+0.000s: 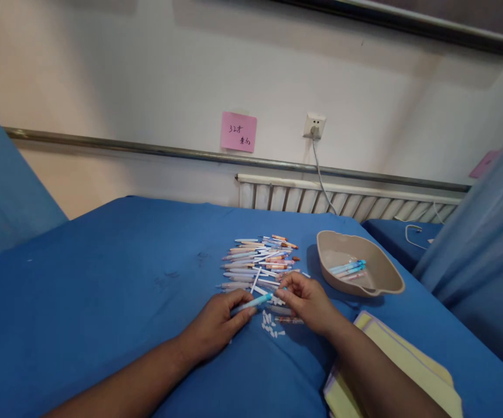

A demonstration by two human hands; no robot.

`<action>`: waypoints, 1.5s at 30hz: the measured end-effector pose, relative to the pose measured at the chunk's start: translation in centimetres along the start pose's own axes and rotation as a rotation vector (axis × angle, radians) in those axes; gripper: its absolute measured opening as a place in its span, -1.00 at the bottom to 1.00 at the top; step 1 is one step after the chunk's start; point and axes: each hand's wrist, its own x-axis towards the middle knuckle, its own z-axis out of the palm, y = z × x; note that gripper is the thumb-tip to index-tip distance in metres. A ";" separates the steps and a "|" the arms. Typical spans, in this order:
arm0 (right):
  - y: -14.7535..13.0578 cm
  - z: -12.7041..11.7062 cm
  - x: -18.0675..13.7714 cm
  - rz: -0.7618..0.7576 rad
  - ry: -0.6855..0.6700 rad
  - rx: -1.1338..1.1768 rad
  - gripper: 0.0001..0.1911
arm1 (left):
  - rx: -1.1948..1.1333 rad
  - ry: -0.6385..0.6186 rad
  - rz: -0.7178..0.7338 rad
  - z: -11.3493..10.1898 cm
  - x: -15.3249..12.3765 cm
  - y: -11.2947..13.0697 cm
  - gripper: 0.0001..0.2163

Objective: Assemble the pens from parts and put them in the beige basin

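Note:
A light blue pen [258,301] is held between the thumb and fingers of my left hand [214,325], its brighter blue end pointing right. Just past that end, my right hand [310,302] is closed in a pinch. A bit of blue shows at its fingertips, too small to name. Beyond both hands lies a pile of pen parts [243,271], with pale barrels, thin white tubes and orange-brown pieces. Small white pieces [271,325] are scattered on the blue sheet between my hands. Partly covered by my right hand, a pinkish barrel [288,320] lies beside them.
To the right stands a beige plastic basin [393,284] with several blue and pink pens [349,269] in it. A folded yellow cloth [402,360] lies under my right forearm. The blue-covered bed [103,290] reaches toward a radiator [293,197]. Blue curtains [487,232] hang at both sides.

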 end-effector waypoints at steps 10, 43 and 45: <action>-0.2 1.9 -0.3 0.095 -0.161 0.278 -0.65 | -0.108 0.004 0.001 0.8 0.3 -0.1 -0.81; 2.2 -3.1 0.7 0.119 0.023 -0.641 -0.77 | -0.361 0.186 -0.304 -0.6 1.7 -2.0 -0.62; 2.2 -3.0 0.8 0.118 0.061 -0.679 -0.80 | -0.368 0.185 -0.306 -0.6 1.7 -1.8 -0.62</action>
